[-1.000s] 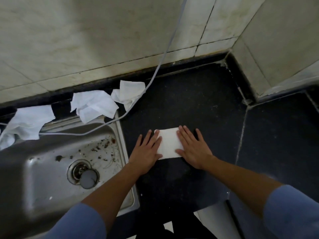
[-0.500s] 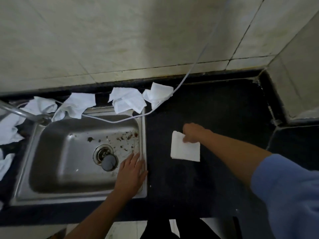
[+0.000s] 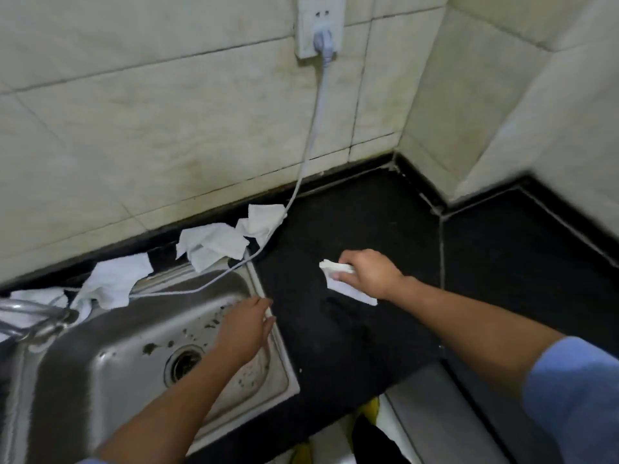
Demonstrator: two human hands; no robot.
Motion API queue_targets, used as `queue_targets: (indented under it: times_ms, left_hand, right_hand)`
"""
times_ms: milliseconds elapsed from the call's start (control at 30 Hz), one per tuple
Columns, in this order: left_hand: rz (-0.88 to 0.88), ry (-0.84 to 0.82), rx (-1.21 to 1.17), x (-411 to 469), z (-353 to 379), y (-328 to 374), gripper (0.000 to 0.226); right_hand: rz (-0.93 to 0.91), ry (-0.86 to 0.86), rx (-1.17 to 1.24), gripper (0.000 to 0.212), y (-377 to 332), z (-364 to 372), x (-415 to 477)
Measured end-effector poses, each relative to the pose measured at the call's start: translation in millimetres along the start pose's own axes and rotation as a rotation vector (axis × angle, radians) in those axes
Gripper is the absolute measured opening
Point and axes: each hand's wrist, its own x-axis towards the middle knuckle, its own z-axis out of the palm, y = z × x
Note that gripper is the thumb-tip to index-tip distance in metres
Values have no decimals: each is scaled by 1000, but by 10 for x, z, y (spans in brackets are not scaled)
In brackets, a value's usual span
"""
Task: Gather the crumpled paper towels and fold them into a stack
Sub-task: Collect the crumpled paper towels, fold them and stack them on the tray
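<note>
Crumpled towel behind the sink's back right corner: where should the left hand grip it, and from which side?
With the left hand, probably pinch the crumpled towel by its loose lower flap, which juts over the sink rim. Come from the front, over the basin: the wall backs it and the cord runs along its right.

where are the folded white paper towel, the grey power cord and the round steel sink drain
folded white paper towel (image 3: 351, 291), head view, its lower flap
grey power cord (image 3: 312, 128), head view, its hanging middle stretch
round steel sink drain (image 3: 183, 365), head view, its centre
</note>
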Motion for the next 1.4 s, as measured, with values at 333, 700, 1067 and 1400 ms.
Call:
queue_targets:
  times_ms: [333,700,1067,1400]
  left_hand:
    - [543,-98,104,226,-147,1453,30]
    - [1171,-176,228,-1276,742,4427,30]
    - [1628,-318,282,-3836,1836,6593,23]
    - [2027,-391,253,-5608,2605,8505,24]
  right_hand:
    - [376,309,-98,35,375,-344,-2289]
    - [901,489,-164,29,831,211,-5974]
    - [1295,611,-127,32,691,1137,-9320]
    - [1632,722,-76,30,649,1775,-11370]
